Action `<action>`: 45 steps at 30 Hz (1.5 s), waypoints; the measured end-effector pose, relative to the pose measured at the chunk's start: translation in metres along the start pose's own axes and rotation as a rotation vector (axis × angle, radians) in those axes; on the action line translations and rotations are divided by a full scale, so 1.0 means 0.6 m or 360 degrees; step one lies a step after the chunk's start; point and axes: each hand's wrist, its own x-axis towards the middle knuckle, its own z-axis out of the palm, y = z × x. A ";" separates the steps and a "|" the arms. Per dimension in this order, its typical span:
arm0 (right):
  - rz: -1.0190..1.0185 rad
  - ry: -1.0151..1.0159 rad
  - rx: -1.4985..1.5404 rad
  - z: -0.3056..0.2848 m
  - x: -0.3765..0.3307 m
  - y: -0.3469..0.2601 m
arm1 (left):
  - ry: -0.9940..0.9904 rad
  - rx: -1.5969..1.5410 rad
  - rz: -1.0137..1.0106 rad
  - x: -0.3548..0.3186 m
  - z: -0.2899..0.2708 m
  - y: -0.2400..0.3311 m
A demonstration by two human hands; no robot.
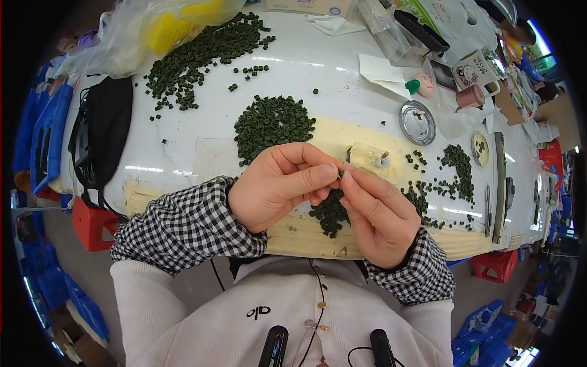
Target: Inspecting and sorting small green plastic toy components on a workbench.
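My left hand [263, 192] and my right hand [382, 220] meet over the near part of the table. Thumb and forefinger of each pinch a small dark green piece [341, 175], mostly hidden by the fingertips. Below the hands lies a heap of small dark green parts [330, 215], partly covered by my fingers. A larger round heap of the same parts [272, 125] sits just beyond my left hand. Past my right fingertips, a pale block [365, 158] carries a small upright peg [383, 159].
More green parts [208, 52] spread at the far left beside a clear plastic bag [131, 43]; others [457, 165] are scattered right. A round metal lid [417, 123], tweezers [487, 211], a long metal bar [499, 189] and a pink cup [469, 96] stand or lie right.
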 end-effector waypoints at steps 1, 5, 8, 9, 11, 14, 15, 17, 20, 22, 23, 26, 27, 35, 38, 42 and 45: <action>0.0020 0.0001 0.0016 -0.001 0.000 0.000 | 0.0052 0.0187 0.0068 0.000 0.004 0.004; 0.0320 -0.0032 0.0453 -0.010 -0.001 0.002 | 0.0167 0.0726 0.0369 -0.005 0.021 0.014; 0.0508 -0.0034 0.0733 -0.008 -0.011 0.012 | 0.0101 0.0964 0.0568 -0.008 0.015 0.010; 0.0541 -0.0027 0.0782 -0.008 -0.011 0.012 | 0.0091 0.1012 0.0577 -0.008 0.015 0.011; 0.0575 -0.0012 0.0804 -0.008 -0.012 0.011 | 0.0068 0.1108 0.0598 -0.008 0.016 0.014; 0.0525 -0.0010 0.0703 -0.012 -0.010 0.009 | 0.0063 0.1166 0.0656 -0.009 0.024 0.014; 0.0480 -0.0020 0.0648 -0.013 -0.009 0.010 | 0.0067 0.1124 0.0631 -0.009 0.023 0.013; 0.0400 -0.0037 0.0542 -0.016 -0.008 0.008 | 0.0077 0.1039 0.0581 -0.008 0.020 0.013; 0.0269 -0.0043 0.0352 -0.013 -0.005 0.005 | 0.0155 0.0890 0.0447 -0.008 0.018 0.009; 0.0153 -0.0021 0.0167 -0.010 -0.005 0.004 | 0.0174 0.0740 0.0286 -0.006 0.022 0.014; 0.0097 -0.0029 0.0080 -0.011 -0.004 0.005 | 0.0183 0.0664 0.0205 -0.006 0.023 0.016; -0.0030 -0.0039 -0.0118 -0.014 -0.002 0.009 | 0.0187 0.0525 0.0071 -0.003 0.018 0.016; -0.0045 -0.0034 -0.0140 -0.014 -0.002 0.010 | 0.0190 0.0515 0.0055 -0.002 0.018 0.017; 0.0286 -0.0058 0.0331 -0.019 0.001 0.005 | 0.0139 0.0967 0.0519 -0.009 0.020 0.016; 0.0382 -0.0080 0.0443 -0.020 -0.005 0.006 | 0.0051 0.1260 0.0640 -0.007 0.014 0.021; 0.0375 -0.0087 0.0518 -0.016 -0.007 0.008 | 0.0065 0.1489 0.0693 -0.007 0.014 0.024; 0.0383 -0.0104 0.0549 -0.015 -0.007 0.009 | 0.0065 0.1528 0.0707 -0.007 0.014 0.024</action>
